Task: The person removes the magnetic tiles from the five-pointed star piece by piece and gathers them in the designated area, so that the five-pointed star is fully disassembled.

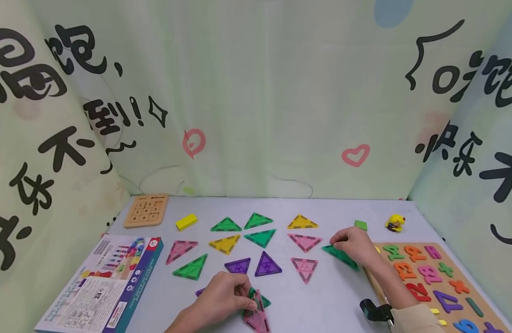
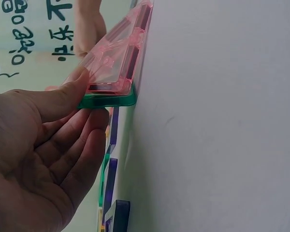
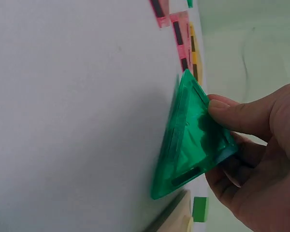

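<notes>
Left hand pinches a pink triangle stacked on a green one at the table's near edge, bare room to its right. Right hand grips a green triangle just left of the number board. Only the wrist views show both tiles tipped up off the surface.

L hand pinching pink triangle tile atop green tile, on table
</notes>
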A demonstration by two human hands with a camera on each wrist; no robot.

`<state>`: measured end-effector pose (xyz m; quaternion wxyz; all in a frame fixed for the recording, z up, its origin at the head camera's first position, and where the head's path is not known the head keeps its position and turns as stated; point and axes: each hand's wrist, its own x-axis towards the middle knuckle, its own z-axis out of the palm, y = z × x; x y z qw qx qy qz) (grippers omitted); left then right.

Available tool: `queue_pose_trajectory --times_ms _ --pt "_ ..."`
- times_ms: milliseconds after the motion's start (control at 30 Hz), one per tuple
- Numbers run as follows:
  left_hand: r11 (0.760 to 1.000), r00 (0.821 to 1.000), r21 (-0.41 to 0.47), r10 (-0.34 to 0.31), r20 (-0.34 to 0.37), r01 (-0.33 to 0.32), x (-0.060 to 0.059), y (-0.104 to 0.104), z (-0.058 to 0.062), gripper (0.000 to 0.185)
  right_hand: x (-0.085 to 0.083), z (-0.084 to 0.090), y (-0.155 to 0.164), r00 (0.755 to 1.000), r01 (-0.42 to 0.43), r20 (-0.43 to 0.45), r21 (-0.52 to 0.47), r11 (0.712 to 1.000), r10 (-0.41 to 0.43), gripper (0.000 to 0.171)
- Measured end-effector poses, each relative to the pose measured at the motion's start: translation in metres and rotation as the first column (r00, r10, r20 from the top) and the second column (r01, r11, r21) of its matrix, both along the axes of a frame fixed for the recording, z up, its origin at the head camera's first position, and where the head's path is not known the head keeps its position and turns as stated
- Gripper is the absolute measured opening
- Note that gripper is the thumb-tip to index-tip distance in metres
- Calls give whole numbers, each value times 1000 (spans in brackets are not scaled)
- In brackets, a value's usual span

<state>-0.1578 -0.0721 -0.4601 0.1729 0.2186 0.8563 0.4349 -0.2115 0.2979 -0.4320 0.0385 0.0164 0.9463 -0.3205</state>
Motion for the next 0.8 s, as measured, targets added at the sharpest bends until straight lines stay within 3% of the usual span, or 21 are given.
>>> queue_pose_trajectory --times_ms 167,333,433,500,567,667,733,800 --pt "1000 1000 4 -4 -12 4 1 2 0 24 2 -6 0 999 42 -21 69 997 -40 19" --pt "1000 1000 6 -7 -27 7 1 1 -1 24 21 2 -24 995 66 -79 63 996 -60 21" --pt "1000 1000 -2 -2 -29 2 1 0 0 24 40 8 -55 998 2 -59 -11 1000 -3 18" --pt "1000 1000 -7 3 -28 -3 0 0 0 23 54 8 -78 995 -102 -24 -86 991 100 15" --pt "1000 999 -10 6 -34 -6 0 0 0 24 68 4 -101 972 -218 39 -207 954 230 11" --pt "1000 999 -3 8 -47 -8 1 1 0 24 86 -8 -128 908 -322 130 -392 862 398 11" --pt "1000 999 7 9 -49 -8 2 1 -1 24 94 -16 -141 885 -307 180 -467 829 430 12" --pt "1000 999 19 8 -48 -7 4 3 -1 24 98 -22 -149 887 -276 196 -502 820 418 13"
